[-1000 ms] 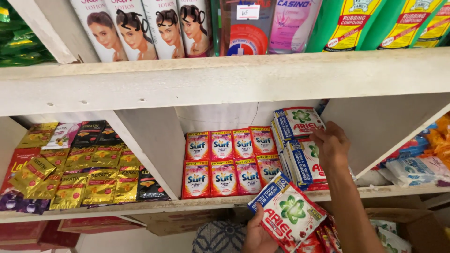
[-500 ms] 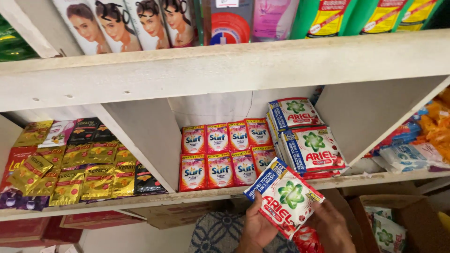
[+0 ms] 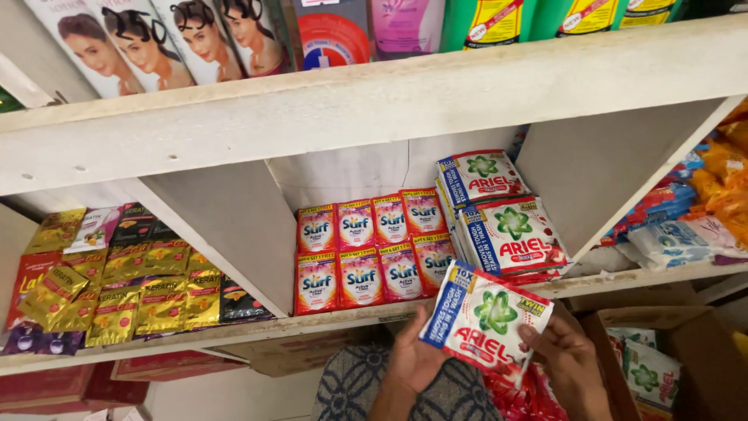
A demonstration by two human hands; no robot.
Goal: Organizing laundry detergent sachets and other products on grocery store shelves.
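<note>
1. Detergent packet (image 3: pixel 485 321), white with a green swirl and a blue edge, sits low in the view at about 5 o'clock, tilted, in front of the wooden shelf (image 3: pixel 366 105)
2. Left hand (image 3: pixel 413 360) grips the packet's lower left corner, thumb on its face
3. Right hand (image 3: pixel 567 360) pinches the packet's right edge, fingers curled around it
4. At 12 o'clock from the packet, 2 stacks of matching white packets (image 3: pixel 510 234) lean in the shelf compartment
5. At 10 o'clock, red sachets (image 3: pixel 366 249) stand in 2 rows
6. At 9 o'clock, gold sachets (image 3: pixel 117 288) fill the next compartment
7. A cardboard box (image 3: pixel 662 359) at 3 o'clock holds more packets
</note>
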